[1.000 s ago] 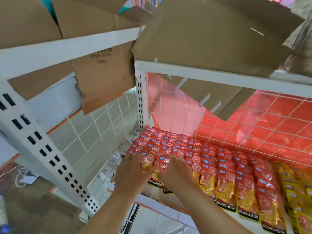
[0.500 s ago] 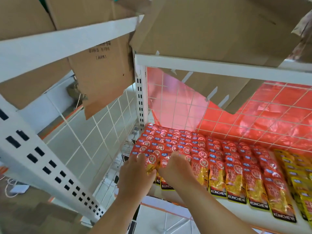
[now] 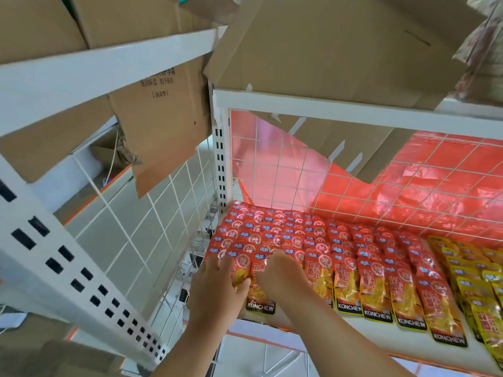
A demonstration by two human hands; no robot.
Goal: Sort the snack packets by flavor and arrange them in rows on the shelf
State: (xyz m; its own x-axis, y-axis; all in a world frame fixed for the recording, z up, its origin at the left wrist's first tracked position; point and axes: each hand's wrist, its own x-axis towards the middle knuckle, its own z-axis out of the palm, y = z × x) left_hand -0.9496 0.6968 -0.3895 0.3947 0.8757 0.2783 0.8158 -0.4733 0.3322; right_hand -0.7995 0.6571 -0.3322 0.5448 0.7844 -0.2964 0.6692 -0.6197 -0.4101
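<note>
The left hand [image 3: 217, 285] and right hand [image 3: 283, 278] hide the front red packets [image 3: 275, 235]. The right hand's grip cannot be seen. Yellow packets [image 3: 479, 281] run off the right edge. The box [image 3: 160, 126] print is blurry.

Red snack packets [image 3: 345, 257] lie flat in overlapping rows on white shelf [image 3: 381, 341]; yellow packets [image 3: 473, 270] rowed just right.

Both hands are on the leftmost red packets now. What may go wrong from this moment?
The left hand and right hand work on the leftmost red packets, close to the front edge of the shelf; one may slide off. The rows overlap tightly, so a push may disturb neighbouring rows.
</note>
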